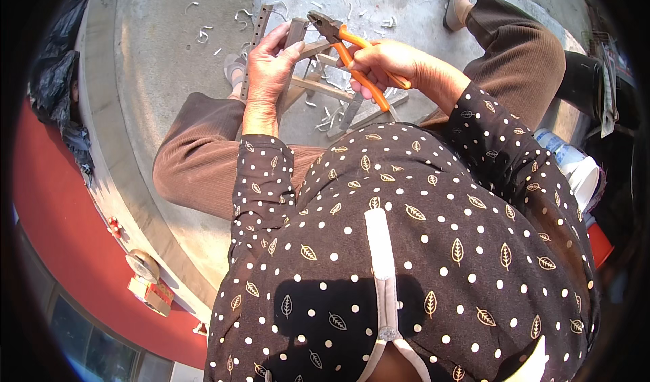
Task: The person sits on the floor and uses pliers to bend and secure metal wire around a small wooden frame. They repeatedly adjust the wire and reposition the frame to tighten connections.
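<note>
Before me stands a wooden frame [323, 87] of crossed bars, with a strip with holes [261, 26] along its left side. My left hand [269, 67] is closed around an upright bar [296, 33] of it, near the top. In my right hand [387, 64] is a pair of pliers [352, 62] with orange handles and dark jaws. The jaws point up and left, close to the upper end of that bar. Whether they touch or grip anything is too small to tell. The frame's lower part is partly hidden behind my body.
Curled white scraps [203, 35] lie scattered over the concrete floor [162, 77]. My knees spread on both sides of the frame. Black plastic sheeting [57, 91] lies far left, beside a raised edge. A small box [152, 294] sits lower left; a black bucket [581, 84] stands right.
</note>
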Tool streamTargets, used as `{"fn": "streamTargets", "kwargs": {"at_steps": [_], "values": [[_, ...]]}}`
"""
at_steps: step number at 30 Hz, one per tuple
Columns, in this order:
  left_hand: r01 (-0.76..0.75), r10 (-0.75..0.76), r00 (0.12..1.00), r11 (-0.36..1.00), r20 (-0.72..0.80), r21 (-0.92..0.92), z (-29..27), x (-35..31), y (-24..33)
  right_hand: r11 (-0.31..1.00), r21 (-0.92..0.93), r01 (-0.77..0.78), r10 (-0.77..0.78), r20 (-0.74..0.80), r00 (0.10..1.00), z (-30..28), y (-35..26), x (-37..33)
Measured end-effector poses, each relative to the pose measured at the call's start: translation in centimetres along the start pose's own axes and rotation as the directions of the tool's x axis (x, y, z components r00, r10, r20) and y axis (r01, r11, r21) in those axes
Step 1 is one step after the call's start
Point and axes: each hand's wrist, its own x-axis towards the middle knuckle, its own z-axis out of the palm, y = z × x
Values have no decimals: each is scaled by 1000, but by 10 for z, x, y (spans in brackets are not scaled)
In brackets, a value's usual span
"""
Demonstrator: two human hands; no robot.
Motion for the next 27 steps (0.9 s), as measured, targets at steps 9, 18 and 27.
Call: {"fn": "streamTargets", "kwargs": {"at_steps": [9, 18, 27], "values": [[-44, 45, 996, 999, 76, -10, -8, -1, -7, 911, -392, -127, 146, 19, 989, -33, -34, -9], [-76, 76, 997, 997, 14, 16, -5, -1, -11, 991, 74, -113, 98, 183, 978, -13, 16, 11], [-59, 63, 993, 997, 97, -43, 0, 2, -6, 982, -84, -168, 181, 196, 964, -34, 6, 12]]}}
